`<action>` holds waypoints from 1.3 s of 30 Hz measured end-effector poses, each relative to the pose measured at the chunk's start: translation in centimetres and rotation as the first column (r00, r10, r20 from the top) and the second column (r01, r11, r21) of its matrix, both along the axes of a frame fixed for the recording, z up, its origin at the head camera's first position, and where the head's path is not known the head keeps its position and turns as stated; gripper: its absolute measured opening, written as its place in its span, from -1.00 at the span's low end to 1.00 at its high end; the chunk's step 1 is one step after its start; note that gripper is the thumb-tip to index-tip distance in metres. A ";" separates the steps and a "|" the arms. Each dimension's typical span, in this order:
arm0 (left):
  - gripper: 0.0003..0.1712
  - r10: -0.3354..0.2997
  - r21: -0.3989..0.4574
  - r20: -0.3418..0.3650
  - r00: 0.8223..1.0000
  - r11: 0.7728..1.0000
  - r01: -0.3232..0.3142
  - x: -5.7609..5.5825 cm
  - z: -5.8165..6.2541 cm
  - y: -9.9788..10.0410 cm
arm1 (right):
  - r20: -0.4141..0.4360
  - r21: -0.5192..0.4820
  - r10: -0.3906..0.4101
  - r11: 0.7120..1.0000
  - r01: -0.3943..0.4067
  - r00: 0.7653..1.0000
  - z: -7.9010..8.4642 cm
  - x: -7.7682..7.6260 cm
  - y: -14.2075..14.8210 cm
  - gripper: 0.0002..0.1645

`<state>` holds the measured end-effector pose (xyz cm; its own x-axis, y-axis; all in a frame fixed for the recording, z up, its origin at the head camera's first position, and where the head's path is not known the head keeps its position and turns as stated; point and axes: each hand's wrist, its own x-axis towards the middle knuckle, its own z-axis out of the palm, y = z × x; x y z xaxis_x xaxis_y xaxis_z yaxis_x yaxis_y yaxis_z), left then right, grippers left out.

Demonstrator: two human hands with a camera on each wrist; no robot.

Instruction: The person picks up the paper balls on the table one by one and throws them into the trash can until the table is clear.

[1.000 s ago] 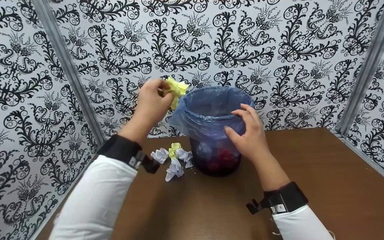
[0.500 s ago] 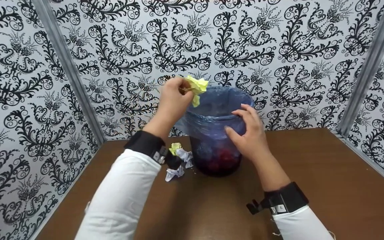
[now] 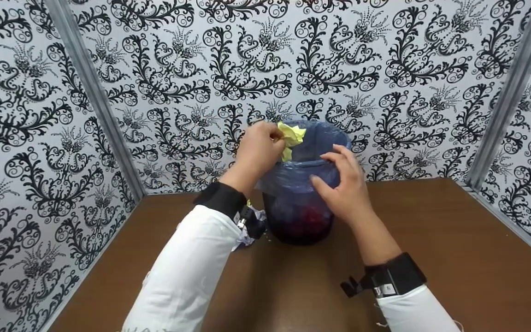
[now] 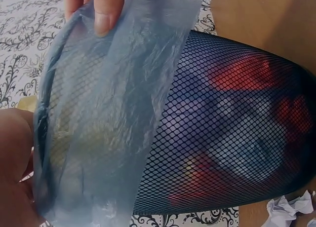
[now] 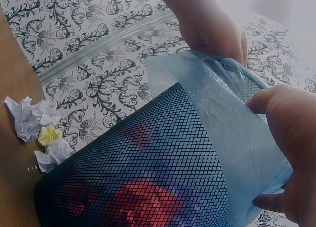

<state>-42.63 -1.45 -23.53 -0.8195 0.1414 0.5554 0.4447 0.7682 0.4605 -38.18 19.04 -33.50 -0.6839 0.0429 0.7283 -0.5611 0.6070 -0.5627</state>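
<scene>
A crumpled yellow paper (image 3: 293,133) is pinched in my left hand (image 3: 258,145), over the mouth of a bin on the table. Dark mesh makes up this wastebasket (image 3: 293,223), and a translucent blue bag (image 3: 288,177) lines it, folded over the rim. Near the rim on the right, my right hand (image 3: 346,189) grips the wastebasket, its thumb against the bag's outside. Through the mesh in the left wrist view, red balls of paper (image 4: 247,71) and a pale one (image 4: 252,148) show inside. Part of the left hand's fingertips is hidden behind the yellow paper.
White crumpled papers (image 5: 29,118) and a yellow one (image 5: 49,135) lie on the brown table (image 3: 408,230) left of the wastebasket, partly covered by my left wrist in the head view. Patterned walls (image 3: 265,50) stand behind and at both sides.
My left hand has carried the crumpled yellow paper rightward from beside the wastebasket to over its mouth, lowering slightly. My right hand has stayed in place.
</scene>
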 end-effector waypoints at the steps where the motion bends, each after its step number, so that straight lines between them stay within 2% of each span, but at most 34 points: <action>1: -0.87 0.005 -0.022 0.004 1.000 1.000 -0.005 0.0 0.0 0.1 | -0.001 -0.002 0.001 1.000 -0.001 1.000 0.0 0.0 0.0 -0.38; 5: -0.82 0.030 -0.108 0.022 0.999 0.994 -0.027 -0.1 -0.1 0.3 | 0.002 -0.007 0.004 1.000 -0.004 1.000 0.0 0.1 0.0 -0.37; 9: -0.72 0.047 -0.140 0.013 0.999 0.989 -0.045 0.0 -0.4 0.2 | 0.003 -0.005 0.006 1.000 -0.006 1.000 -0.2 0.1 0.1 -0.37; 13: -0.61 0.034 -0.116 -0.023 0.999 0.993 -0.036 0.3 -0.9 -0.4 | -0.001 -0.004 0.005 1.000 -0.005 1.000 -0.3 0.0 0.1 -0.37; 16: -0.60 0.007 -0.083 -0.038 0.999 0.997 -0.010 0.7 -1.1 -1.2 | 0.002 -0.004 0.002 1.000 -0.002 1.000 -0.3 0.0 0.0 -0.37; 23: -0.53 -0.033 -0.017 -0.086 0.996 0.999 0.032 1.9 -2.1 -4.5 | 0.022 0.009 -0.005 1.000 0.005 1.000 -0.1 0.1 0.0 -0.37; 27: -0.48 -0.038 0.003 -0.104 0.994 0.999 0.039 2.1 -3.4 -6.6 | 0.008 0.002 0.007 1.000 -0.007 1.000 0.0 0.0 0.0 -0.37; 31: -0.50 -0.048 0.014 -0.091 0.995 0.999 0.049 1.9 -5.4 -8.7 | 0.005 -0.002 0.015 1.000 -0.015 1.000 0.0 0.0 0.0 -0.37; 35: -0.54 -0.046 0.014 -0.021 0.999 0.999 0.046 1.8 -7.7 -10.1 | 0.018 -0.002 0.009 1.000 -0.009 1.000 0.0 0.1 0.0 -0.37; 39: -0.47 -0.036 -0.012 0.073 0.997 0.999 0.037 1.7 -10.3 -10.9 | 0.032 -0.002 0.007 1.000 -0.007 0.999 0.1 0.1 0.0 -0.37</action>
<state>-40.95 -12.30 -33.78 -0.8519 0.1786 0.4923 0.4380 0.7583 0.4828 -38.06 19.03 -33.44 -0.7070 0.0395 0.7061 -0.5470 0.6024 -0.5813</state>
